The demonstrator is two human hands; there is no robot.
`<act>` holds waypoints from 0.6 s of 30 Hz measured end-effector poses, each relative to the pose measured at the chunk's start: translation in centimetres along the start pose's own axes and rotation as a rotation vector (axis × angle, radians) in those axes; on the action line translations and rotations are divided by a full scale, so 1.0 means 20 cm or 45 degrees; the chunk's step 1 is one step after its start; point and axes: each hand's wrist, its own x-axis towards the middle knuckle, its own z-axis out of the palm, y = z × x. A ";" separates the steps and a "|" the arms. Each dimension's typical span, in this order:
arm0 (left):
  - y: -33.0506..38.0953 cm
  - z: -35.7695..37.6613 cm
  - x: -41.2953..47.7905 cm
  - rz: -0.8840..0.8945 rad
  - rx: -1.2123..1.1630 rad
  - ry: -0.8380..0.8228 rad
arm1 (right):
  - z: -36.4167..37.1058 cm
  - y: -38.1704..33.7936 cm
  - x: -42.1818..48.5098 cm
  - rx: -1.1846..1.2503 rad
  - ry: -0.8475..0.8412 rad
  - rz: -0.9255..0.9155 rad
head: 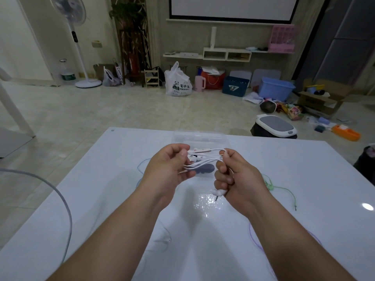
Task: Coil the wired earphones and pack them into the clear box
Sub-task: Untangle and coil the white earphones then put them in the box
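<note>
White wired earphones (205, 159) hang as a bundle of loops stretched between both hands above the white table (304, 179). My left hand (168, 169) pinches the left end of the loops, where the earbuds show. My right hand (235, 177) grips the right end with curled fingers; the metal jack plug (216, 197) sticks out below its little finger. The clear box (199, 138) stands just behind the hands near the table's far edge, partly hidden by them.
Other earphones lie on the table: a blue cable (142, 165) left of my left hand, a green one (282, 191) to the right, a purple one (253, 238) under my right forearm. A clear curved tube (60, 199) crosses the left side. Clutter covers the floor beyond.
</note>
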 end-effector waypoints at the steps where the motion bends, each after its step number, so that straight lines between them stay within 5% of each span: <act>1: 0.00 0.00 0.00 -0.014 -0.029 -0.033 | 0.00 0.00 0.00 0.039 0.006 0.002; 6: -0.02 -0.01 0.00 -0.004 -0.084 -0.023 | -0.01 0.01 0.02 0.121 0.071 0.050; 11: -0.03 -0.01 0.00 0.054 0.186 0.033 | 0.00 0.03 0.03 0.023 0.177 0.075; 18: -0.01 -0.02 -0.03 0.064 0.498 -0.013 | 0.01 0.06 0.01 -0.421 0.423 -0.031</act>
